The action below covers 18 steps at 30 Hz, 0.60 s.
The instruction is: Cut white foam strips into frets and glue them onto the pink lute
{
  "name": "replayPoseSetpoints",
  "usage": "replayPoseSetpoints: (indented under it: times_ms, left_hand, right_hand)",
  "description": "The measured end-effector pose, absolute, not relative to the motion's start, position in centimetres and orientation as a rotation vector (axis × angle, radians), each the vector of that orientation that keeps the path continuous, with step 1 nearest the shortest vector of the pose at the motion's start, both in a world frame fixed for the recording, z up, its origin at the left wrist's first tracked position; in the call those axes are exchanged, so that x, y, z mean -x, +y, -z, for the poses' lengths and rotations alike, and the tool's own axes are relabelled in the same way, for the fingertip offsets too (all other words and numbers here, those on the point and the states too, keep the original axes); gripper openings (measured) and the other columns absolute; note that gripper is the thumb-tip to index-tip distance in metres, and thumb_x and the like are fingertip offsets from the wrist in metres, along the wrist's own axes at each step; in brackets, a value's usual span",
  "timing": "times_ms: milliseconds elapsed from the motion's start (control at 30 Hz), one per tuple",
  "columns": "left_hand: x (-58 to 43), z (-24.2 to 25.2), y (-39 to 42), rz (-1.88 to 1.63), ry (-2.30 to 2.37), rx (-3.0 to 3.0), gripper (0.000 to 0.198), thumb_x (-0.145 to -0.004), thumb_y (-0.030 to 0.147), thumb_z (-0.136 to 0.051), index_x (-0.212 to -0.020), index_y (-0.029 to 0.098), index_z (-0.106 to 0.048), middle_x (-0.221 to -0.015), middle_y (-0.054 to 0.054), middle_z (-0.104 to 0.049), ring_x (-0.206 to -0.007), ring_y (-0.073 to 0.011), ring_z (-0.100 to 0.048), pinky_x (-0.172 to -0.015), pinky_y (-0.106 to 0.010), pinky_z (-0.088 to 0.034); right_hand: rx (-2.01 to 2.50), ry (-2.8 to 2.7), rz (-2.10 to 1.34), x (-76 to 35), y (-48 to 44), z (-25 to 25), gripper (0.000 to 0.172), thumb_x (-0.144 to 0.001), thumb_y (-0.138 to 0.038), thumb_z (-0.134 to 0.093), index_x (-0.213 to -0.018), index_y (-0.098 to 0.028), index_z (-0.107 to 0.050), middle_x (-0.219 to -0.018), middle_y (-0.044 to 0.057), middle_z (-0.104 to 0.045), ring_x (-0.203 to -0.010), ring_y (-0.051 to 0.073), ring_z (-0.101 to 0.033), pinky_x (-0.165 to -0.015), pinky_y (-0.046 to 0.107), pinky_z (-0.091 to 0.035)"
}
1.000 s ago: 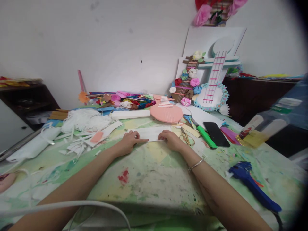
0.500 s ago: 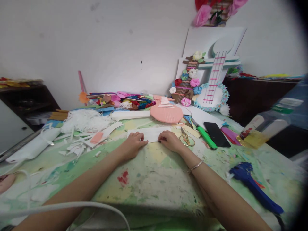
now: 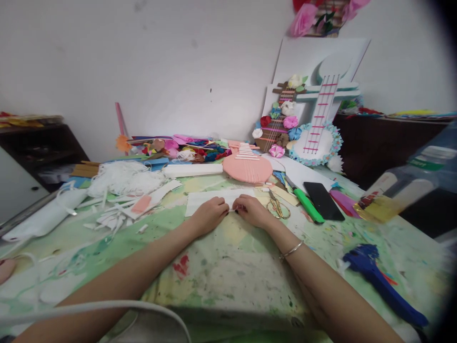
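A white sheet of paper (image 3: 197, 202) lies on the table in front of me, its near edge towards me. My left hand (image 3: 212, 213) is closed, with curled fingers pinching that near edge around its middle. Close beside it, my right hand (image 3: 251, 210) is closed too and pinches the same edge with thumb and forefinger. Only a small gap separates the fingertips. Both hands cover part of the sheet. Just right of my right hand lie gold-handled scissors (image 3: 277, 207). Behind the paper rests a pink lute-shaped craft piece (image 3: 247, 167).
To the right are a green utility knife (image 3: 308, 206), a black phone (image 3: 324, 201), a blue glue gun (image 3: 385, 283) and a bottle of yellow liquid (image 3: 396, 190). White scraps (image 3: 117, 216) and shredded strips (image 3: 124, 178) lie left. A white cable (image 3: 143, 305) crosses the front.
My left hand has slid right along the paper's near edge, up close to my right hand. Its fingers have closed on the edge. My right hand has barely moved.
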<state>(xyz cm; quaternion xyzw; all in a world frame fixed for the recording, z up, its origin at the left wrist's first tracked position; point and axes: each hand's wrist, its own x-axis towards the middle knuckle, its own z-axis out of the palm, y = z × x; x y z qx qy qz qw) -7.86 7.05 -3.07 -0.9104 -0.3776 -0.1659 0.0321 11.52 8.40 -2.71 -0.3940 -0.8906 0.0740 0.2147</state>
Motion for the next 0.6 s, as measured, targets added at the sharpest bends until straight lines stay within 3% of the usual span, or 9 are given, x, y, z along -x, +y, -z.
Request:
replayPoseSetpoints:
  times_ms: [233,600]
  left_hand:
    - [7.5,3.5,7.6,0.55,-1.28,2.837,0.016,-0.087,0.015,-0.039,-0.082,0.017,-0.053,-0.084,-0.006,-0.055,-0.084,-0.0196,-0.051,-0.078,-0.033,-0.042]
    - [7.9,3.9,8.2,0.338,-1.294,2.806,0.013,-0.09,0.017,-0.039,-0.082,0.016,-0.05,-0.084,-0.009,-0.056,-0.081,-0.0227,-0.051,-0.072,-0.033,-0.038]
  right_hand:
    - [1.117,-2.528,-0.181,-10.7,8.3,2.9,0.018,-0.079,-0.006,-0.048,-0.086,-0.016,-0.061,-0.084,0.004,-0.06,-0.083,0.016,-0.052,-0.072,0.025,-0.035]
    - [1.315,-2.599,-0.037,-10.4,7.6,2.1,0.015,-0.085,-0.012,-0.044,-0.088,-0.017,-0.058,-0.092,0.008,-0.061,-0.09,0.02,-0.05,-0.073,0.029,-0.032]
